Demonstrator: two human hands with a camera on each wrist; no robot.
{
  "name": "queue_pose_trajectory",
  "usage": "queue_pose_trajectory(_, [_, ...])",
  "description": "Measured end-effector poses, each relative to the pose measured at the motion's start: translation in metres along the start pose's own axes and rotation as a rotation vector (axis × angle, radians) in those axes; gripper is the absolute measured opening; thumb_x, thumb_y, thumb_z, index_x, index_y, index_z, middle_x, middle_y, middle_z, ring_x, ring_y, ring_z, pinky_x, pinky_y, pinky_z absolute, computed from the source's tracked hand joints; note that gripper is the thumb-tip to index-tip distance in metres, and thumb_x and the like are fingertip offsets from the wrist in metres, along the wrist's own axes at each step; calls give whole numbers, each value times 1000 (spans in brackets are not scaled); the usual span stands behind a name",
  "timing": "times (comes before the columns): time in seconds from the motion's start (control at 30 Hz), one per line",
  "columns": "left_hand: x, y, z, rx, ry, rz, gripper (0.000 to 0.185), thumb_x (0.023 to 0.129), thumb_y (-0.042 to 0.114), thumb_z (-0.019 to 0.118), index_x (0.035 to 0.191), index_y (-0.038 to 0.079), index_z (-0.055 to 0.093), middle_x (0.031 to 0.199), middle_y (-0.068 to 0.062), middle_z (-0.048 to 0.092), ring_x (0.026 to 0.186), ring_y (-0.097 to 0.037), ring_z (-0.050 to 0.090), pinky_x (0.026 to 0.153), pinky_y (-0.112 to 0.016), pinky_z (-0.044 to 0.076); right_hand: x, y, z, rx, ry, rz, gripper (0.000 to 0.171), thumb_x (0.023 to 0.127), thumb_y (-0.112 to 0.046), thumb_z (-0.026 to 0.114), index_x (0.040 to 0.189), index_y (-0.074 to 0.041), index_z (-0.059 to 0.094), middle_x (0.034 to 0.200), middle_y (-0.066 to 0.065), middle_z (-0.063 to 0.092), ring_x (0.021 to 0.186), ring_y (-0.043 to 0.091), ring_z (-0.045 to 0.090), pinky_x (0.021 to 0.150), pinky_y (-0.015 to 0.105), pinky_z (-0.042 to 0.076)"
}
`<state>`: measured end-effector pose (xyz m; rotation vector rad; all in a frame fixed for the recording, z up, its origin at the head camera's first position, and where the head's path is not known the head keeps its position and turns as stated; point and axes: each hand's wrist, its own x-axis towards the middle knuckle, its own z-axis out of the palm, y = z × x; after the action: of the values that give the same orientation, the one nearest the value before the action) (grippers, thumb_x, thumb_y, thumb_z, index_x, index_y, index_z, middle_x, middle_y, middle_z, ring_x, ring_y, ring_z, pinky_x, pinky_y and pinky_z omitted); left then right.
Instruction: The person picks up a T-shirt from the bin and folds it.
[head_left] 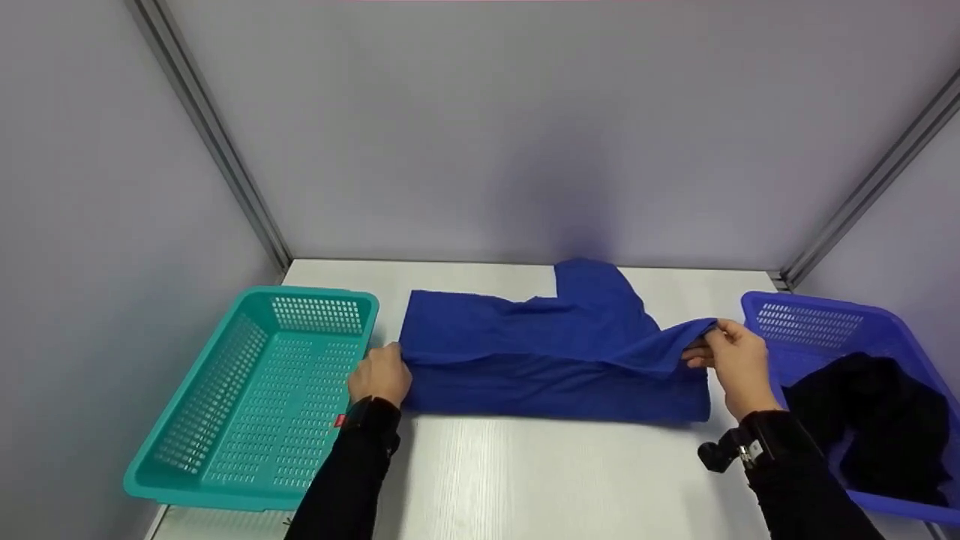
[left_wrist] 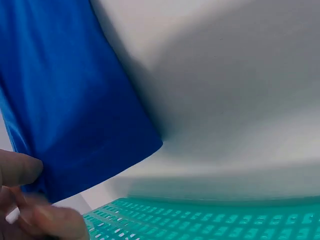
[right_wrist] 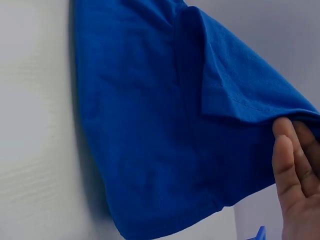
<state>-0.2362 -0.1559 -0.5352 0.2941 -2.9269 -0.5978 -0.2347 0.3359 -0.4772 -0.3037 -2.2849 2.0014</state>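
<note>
A staged recording booth or lab workstation rather than a home: plain grey partition walls (head_left: pixel 480 127) joined by bare aluminium corner rails (head_left: pixel 210 135) enclose a white wood-grain tabletop (head_left: pixel 555 480). On it sit only a perforated teal plastic basket (head_left: pixel 187 450), a perforated blue plastic basket (head_left: pixel 892 322) and clothing, and camera hardware is strapped to the person's wrist (head_left: pixel 731 452).

blue basket (head_left: pixel 885 330) cut off right, left hand (left_wrist: pixel 30 200) blurred

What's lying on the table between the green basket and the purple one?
In the head view, a blue garment fills the stretch between the green basket and the purple basket. The left hand and right hand each pinch one end.
</note>
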Motion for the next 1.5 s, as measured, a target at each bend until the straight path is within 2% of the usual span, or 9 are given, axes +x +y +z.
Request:
queue_pose_trajectory(0.13, [3,9,5,-146,-47,-136,37,100,6,51,136,2,56,114,-28,69,84,-46,69,67,-59,54,4,7,0,197,-144,73,57,112,-17,36,164,-13,14,165,15,30,146,21,41,117,35,35])
queue_pose_trajectory(0.27, [-1,14,12,-267,-49,-213,67,99,5,46,161,9,22,150,-24,49,96,-45,65,73,-58,52,-1,23,3,102,-251,69,76,112,-21,40,161,-34,-16,169,-1,-21,157,23,-7,126,41,4])
queue_pose_trajectory(0.4, [-10,11,24,-185,-60,-126,55,97,5,52,151,4,43,150,-20,49,122,-45,56,89,-64,50,-13,51,10,-268,-254,20,65,109,-20,47,165,-13,13,169,18,14,155,38,17,124,50,17])
queue_pose_trajectory(0.63, [-31,-4,48,-26,-201,315,39,93,1,64,132,4,66,148,-24,52,141,-52,40,112,-59,37,-35,99,25,-821,-363,-196,46,100,-5,55,146,3,52,153,30,42,145,54,29,115,67,25])
queue_pose_trajectory(0.87, [-52,-17,63,137,-120,390,38,96,17,68,133,5,66,137,-25,58,126,-48,55,100,-56,49,-50,123,21,-1098,-360,-326,48,97,-2,61,145,-1,54,153,28,45,140,53,39,106,67,39])
queue_pose_trajectory(1.1, [-65,-17,57,212,20,420,19,97,27,69,101,9,73,94,-14,62,83,-34,63,61,-49,55,-59,122,14,-1218,-218,-518,21,90,-5,69,109,2,73,111,24,69,101,44,68,88,56,55])
queue_pose_trajectory(1.27, [-70,-19,53,226,7,459,19,92,20,72,104,5,70,88,-13,63,67,-31,62,53,-45,53,-66,120,10,-1290,-212,-589,6,86,-10,74,82,-6,70,73,7,67,64,30,62,63,48,52])
queue_pose_trajectory(1.37, [-74,-23,53,220,-21,455,38,89,17,74,123,3,64,106,-20,65,54,-25,58,46,-41,49,-69,120,5,-1263,-275,-485,18,88,-16,73,75,-11,63,62,2,60,57,23,56,57,42,47])
queue_pose_trajectory(1.5, [-73,-24,55,176,-48,416,56,90,17,75,142,8,56,128,-25,58,48,-20,51,42,-38,44,-68,114,3,-1031,-296,-105,36,99,-39,65,79,-10,55,59,2,52,48,17,53,51,35,42])
